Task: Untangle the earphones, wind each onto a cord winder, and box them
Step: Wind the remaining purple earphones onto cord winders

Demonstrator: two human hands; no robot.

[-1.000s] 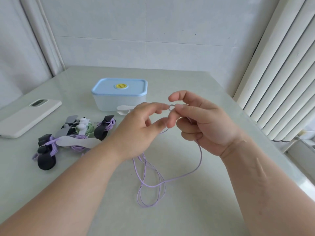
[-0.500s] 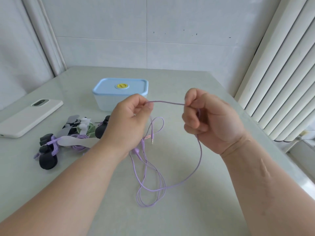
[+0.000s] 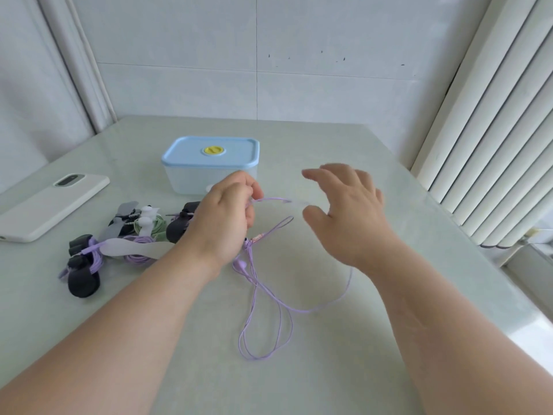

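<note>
flat white phone (image 3: 51, 205) lies left, a pile of wound earphones (image 3: 119, 244) before the lidded pale blue plastic box (image 3: 211, 157); left hand (image 3: 221, 223) pinches the loose lilac earphone cord (image 3: 255, 286), which trails onto the table (image 3: 359, 369); right hand (image 3: 347, 217) spread beside it

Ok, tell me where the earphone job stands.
Done: several earphones lie wound on winders at the table's left. In hand: the left hand pinches the loose purple earphone cable, most of it sprawled on the table; the right hand hovers open beside it. Left: wind this one, then box everything; the box has its lid on.
</note>
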